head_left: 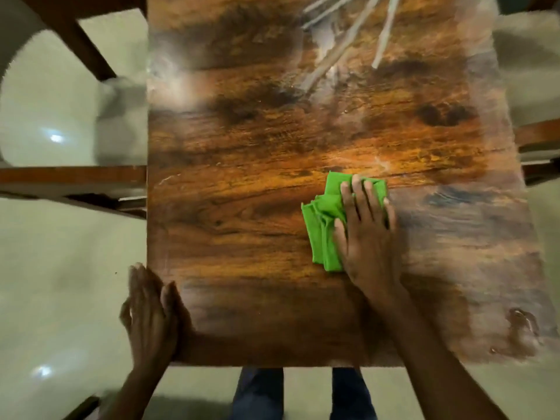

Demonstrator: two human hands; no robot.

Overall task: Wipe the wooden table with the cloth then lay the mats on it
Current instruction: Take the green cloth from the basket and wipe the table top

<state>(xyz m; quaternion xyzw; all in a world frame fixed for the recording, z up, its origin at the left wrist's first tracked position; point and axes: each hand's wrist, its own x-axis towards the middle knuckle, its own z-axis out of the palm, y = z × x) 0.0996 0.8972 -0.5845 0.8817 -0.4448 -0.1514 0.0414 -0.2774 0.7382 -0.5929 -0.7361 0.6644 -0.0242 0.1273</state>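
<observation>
A glossy wooden table (242, 183) fills the middle of the view. A folded green cloth (325, 219) lies on it right of centre. My right hand (366, 234) presses flat on the cloth with straight fingers, covering its right half. My left hand (151, 310) rests on the table's near left corner, fingers straight along the edge, thumb on the tabletop. No mats are in view.
Dark wooden chair frames stand at the left (72, 177) and the right (536, 137) of the table. Pale glossy floor tiles (60, 268) surround it. My legs in blue trousers (260, 392) show below the near edge. Pale streaks of reflection (342, 47) cross the table's far end.
</observation>
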